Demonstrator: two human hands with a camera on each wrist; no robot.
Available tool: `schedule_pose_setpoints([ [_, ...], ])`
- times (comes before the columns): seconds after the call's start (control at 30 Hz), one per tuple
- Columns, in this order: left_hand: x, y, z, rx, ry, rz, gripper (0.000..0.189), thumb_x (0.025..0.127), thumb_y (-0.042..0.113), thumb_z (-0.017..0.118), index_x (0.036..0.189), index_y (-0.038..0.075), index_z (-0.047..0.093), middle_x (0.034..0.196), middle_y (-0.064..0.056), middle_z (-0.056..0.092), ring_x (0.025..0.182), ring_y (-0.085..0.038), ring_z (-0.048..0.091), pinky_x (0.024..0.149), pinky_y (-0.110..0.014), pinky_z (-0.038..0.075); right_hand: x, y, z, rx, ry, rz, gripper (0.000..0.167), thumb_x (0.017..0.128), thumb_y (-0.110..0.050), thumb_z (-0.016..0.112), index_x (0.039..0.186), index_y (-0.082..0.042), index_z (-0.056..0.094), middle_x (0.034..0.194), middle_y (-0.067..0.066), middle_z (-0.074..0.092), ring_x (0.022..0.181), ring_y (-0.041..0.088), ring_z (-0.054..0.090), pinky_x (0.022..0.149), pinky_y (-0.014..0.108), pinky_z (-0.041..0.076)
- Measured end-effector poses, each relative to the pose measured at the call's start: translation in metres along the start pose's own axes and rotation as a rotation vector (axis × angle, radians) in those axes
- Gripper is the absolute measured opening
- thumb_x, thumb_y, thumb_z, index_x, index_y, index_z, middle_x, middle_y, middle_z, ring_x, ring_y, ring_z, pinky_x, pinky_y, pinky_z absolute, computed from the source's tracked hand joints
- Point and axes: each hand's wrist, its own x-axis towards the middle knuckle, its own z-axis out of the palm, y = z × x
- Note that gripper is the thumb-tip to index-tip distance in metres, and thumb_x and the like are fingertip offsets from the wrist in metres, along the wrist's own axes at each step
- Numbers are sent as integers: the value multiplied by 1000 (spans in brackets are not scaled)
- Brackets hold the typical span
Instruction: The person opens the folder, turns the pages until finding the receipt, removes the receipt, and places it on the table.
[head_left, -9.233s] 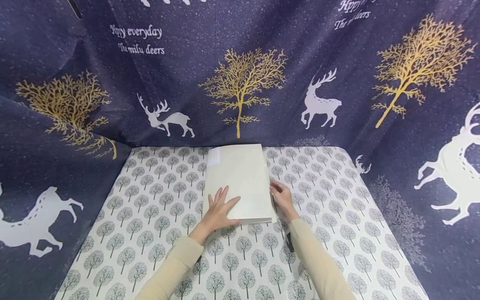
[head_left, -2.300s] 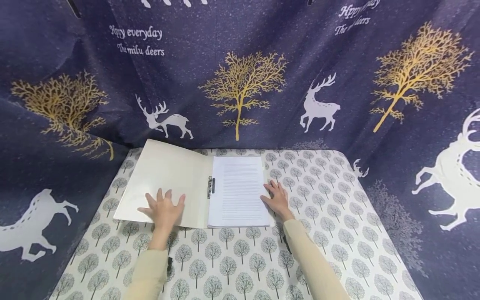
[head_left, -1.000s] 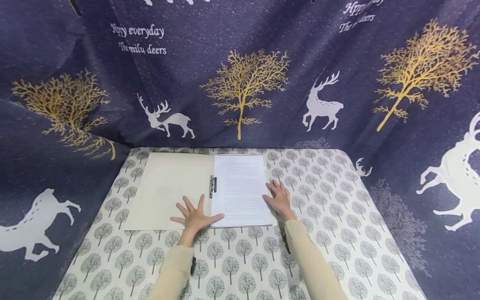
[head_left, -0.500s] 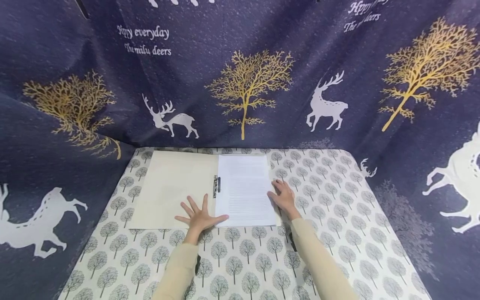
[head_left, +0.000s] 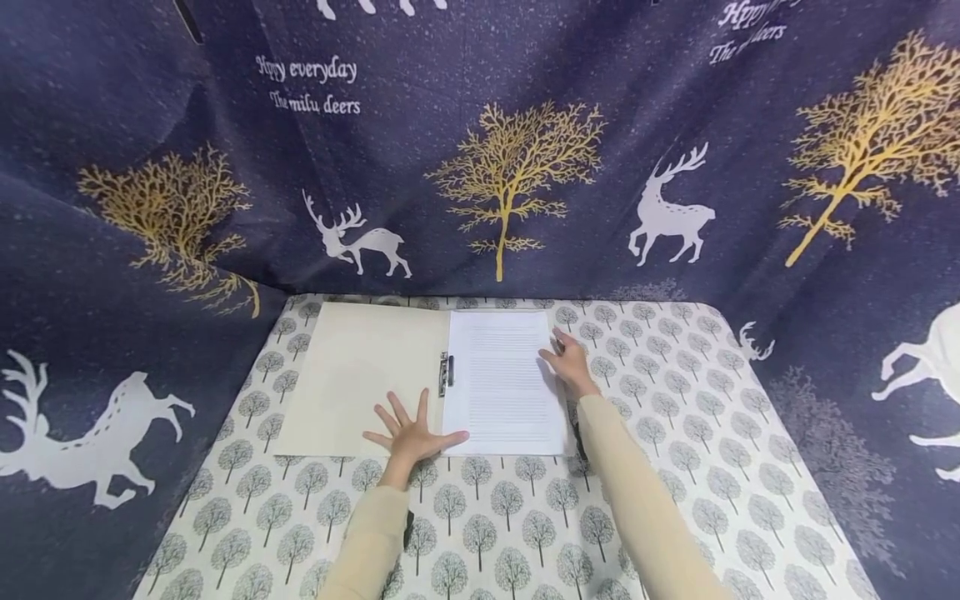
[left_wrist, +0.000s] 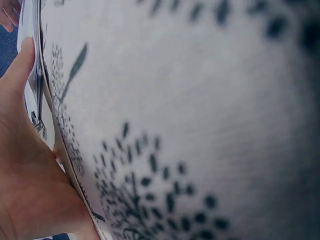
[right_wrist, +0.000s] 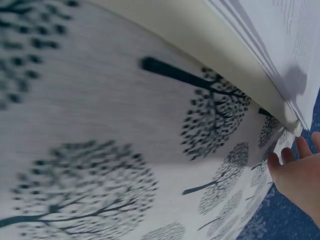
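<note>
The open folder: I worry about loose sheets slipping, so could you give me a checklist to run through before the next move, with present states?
1. Folder open, lying flat on the table: ok.
2. Left grip spread at the folder's lower edge, its thumb over the corner of the paper stack: ok.
3. Right grip at the stack's right edge: ok.
4. Right grip actually pinching any sheets: cannot tell; its thumb is out of sight in the right wrist view.
5. Metal clip fastened over the sheets: cannot tell; too small in the head view.
</note>
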Motion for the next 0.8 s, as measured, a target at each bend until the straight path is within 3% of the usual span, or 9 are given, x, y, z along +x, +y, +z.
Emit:
schedule_pose_setpoints([
  [0.17, 0, -2, -2, 7, -16, 4, 126, 61, 83, 67, 157, 34, 2, 154, -24, -37, 138, -54, -34, 94, -82, -24, 11, -8, 3, -40, 20, 5, 76, 92, -23, 63, 154, -4, 23, 157, 22, 31, 145, 39, 30, 122, 47, 26],
  [0.57, -4, -4, 1, 10, -20, 3, 124, 62, 81, 68, 157, 33, 3, 154, -24, -35, 138, -54, -33, 94, -82, -23, 24, -9, 10, -94, 5, 33, 78, 93, -29, 63, 156, -12, 21, 163, 13, 23, 151, 33, 21, 124, 45, 20],
  [0.8, 1, -4, 1, 15, 0, 13, 124, 63, 82, 67, 157, 32, 4, 155, -23, -35, 139, -54, -33, 95, -82, -24, 28, -21, 17, -7, 7, 49, 83, 89, -25, 68, 157, -18, 21, 163, 11, 21, 152, 31, 19, 125, 42, 17],
])
